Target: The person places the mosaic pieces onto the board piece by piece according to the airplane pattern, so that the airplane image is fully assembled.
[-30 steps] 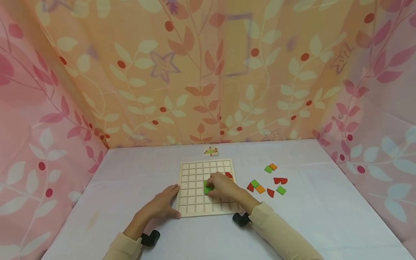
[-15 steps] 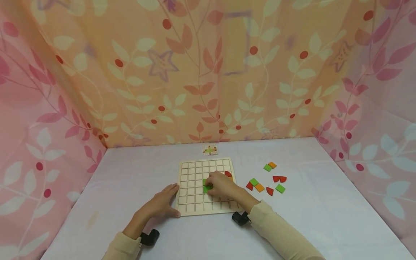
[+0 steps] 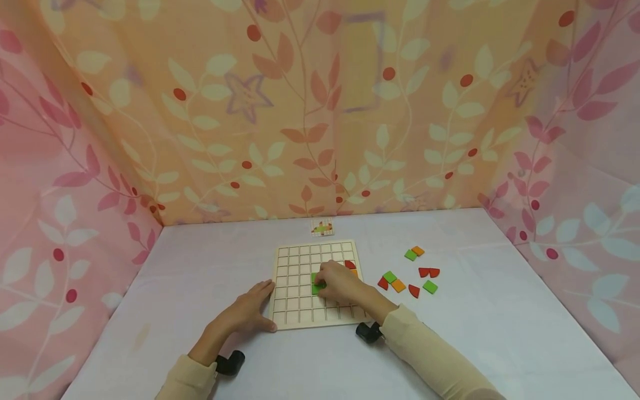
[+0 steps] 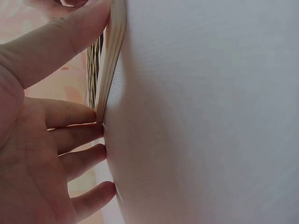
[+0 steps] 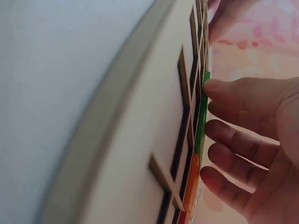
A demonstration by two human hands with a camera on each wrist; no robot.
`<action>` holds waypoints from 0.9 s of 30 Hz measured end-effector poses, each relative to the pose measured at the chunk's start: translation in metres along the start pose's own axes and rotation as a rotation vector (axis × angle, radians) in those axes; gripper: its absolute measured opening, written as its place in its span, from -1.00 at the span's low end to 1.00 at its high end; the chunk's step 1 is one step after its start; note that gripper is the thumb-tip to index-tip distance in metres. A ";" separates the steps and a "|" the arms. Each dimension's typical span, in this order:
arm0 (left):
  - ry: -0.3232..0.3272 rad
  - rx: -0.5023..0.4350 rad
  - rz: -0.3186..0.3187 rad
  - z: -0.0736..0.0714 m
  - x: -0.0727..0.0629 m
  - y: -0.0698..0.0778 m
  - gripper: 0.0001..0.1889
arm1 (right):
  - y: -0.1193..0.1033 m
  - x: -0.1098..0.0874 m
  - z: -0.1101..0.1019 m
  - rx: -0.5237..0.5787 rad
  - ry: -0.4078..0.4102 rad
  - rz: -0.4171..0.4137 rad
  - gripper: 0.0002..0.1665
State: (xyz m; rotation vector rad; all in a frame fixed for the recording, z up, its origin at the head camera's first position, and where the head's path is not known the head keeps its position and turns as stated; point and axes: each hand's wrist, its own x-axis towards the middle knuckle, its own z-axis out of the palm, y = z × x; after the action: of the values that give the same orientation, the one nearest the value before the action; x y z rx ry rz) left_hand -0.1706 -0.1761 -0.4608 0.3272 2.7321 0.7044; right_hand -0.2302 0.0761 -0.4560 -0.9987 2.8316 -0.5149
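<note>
A floral fabric backdrop is seen behind a worktop covered in white. A wooden grid board is laid flat on it, central and toward the near side. The board's left edge is touched by the left hand; its fingers are spread and nearly straight, thumb at the near left corner, nothing being gripped. Green pieces are set in the board's grid, partly covered by the right hand. Its fingers are slightly bent and spaced, tips touching green; whether any piece is pinched cannot be told. On the board, just right of that hand, a red piece and an orange piece are partly visible. A small patterned card is placed beyond the far edge. To the right, loose pieces in green, orange and red are scattered. Black devices are worn at both wrists, below beige sleeves.
</note>
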 end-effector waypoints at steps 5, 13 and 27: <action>-0.002 -0.002 -0.007 -0.001 -0.001 0.002 0.08 | 0.003 -0.001 -0.004 0.050 0.014 -0.019 -0.83; 0.004 -0.003 -0.009 0.000 0.000 0.002 0.07 | 0.015 -0.008 -0.012 0.120 0.040 -0.034 -0.82; 0.015 0.011 0.002 0.001 0.001 -0.001 0.07 | 0.049 -0.035 -0.032 0.198 0.091 0.019 -0.79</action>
State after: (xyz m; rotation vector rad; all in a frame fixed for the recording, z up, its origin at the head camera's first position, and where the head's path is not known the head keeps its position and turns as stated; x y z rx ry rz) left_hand -0.1707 -0.1760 -0.4624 0.3291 2.7511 0.6948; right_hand -0.2382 0.1432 -0.4436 -0.9334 2.7946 -0.8401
